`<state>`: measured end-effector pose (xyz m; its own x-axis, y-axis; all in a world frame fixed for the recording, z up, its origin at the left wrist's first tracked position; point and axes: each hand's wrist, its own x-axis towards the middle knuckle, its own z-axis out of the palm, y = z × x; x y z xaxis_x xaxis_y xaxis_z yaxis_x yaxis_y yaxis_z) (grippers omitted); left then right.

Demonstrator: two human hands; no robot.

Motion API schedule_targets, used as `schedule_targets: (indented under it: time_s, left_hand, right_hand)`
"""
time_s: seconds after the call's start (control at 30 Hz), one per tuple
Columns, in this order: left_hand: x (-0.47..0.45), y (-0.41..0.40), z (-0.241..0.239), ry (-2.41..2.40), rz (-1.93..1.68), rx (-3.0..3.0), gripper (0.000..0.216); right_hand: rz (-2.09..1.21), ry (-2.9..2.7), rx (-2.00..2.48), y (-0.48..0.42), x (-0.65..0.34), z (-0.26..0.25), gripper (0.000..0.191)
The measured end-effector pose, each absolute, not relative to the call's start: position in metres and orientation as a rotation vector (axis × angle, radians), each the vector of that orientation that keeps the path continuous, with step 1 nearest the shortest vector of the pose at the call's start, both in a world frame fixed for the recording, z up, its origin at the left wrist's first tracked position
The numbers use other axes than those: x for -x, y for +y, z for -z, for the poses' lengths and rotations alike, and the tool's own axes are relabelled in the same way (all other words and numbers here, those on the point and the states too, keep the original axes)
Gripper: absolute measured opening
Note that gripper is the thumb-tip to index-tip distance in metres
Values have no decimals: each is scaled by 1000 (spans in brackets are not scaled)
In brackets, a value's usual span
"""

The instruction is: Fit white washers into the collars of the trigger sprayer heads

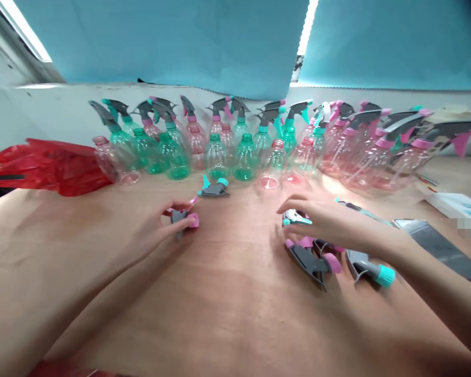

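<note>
My left hand (159, 226) is closed on a grey and pink trigger spray head (177, 215), held just above the table. My right hand (327, 217) curls around a teal and pale trigger spray head (297, 218), fingers over it and thumb below. Beneath and beside that hand lies a small pile of loose spray heads, among them a grey and pink one (308, 261) and a grey one with a teal collar (371, 268). Between my hands, farther back, a teal and grey spray head (214, 189) rests on the table.
Behind stand rows of clear green and pink bottles, some open-necked like the green bottle (245, 159), others topped with spray heads. A red plastic bag (58, 167) lies at left. At right are a phone (443, 248) and a white box (457, 207) on the wooden table (227, 314).
</note>
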<state>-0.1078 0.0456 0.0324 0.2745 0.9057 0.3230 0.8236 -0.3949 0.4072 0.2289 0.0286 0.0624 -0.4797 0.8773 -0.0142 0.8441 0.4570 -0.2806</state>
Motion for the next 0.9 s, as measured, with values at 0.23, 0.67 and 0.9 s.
schedule_targets:
  time_s: [0.23,0.67,0.9]
  left_hand:
    - [118,47,-15,1566,-585,-2707,30]
    - [43,8,-21,1098,-1267,-2645,29]
    - [5,22,-13,836,-1446,-2605,27]
  right_hand:
    - [-471,-2664,1320,18,-185,-64,32]
    - [-455,-2460,1154,2,-173,-82,8]
    - [-395,-2544,1251,4,-193,-90,8]
